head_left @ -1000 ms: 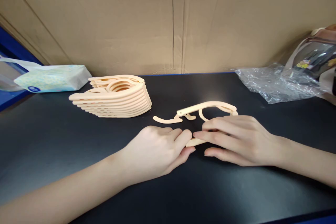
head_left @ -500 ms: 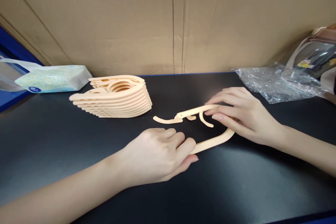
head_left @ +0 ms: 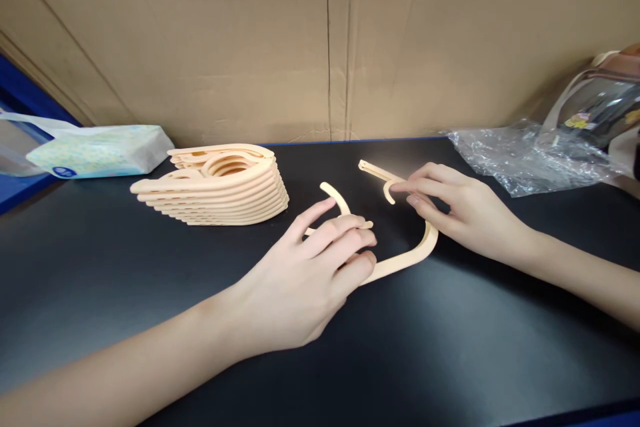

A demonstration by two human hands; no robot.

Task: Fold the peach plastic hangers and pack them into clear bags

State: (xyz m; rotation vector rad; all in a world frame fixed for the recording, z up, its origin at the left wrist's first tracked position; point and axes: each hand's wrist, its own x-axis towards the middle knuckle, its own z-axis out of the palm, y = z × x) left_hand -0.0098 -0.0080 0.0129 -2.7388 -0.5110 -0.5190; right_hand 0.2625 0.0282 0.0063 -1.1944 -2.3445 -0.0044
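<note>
A pale peach plastic folding hanger (head_left: 407,259) lies between my hands on the black table, one arm swung out from the other. My left hand (head_left: 320,273) grips its near arm, with the index finger stretched against the curved hook (head_left: 337,197). Those fingers hide the joint and part of the near arm. My right hand (head_left: 450,203) holds the bent right side, fingertips by the small inner hook (head_left: 389,192) of the far arm. To the left stands a neat stack of matching hangers (head_left: 215,190), clear of both hands.
A soft pack of tissues (head_left: 100,150) lies at the back left. Crumpled clear plastic (head_left: 520,157) and a transparent bag with brown trim (head_left: 600,107) are at the back right. A cardboard wall (head_left: 250,47) rises behind the black table (head_left: 400,360).
The far arm has swung away from me and apart from the hook end. My left fingers have opened out over the hook, which now points up and left. The stack has not moved.
</note>
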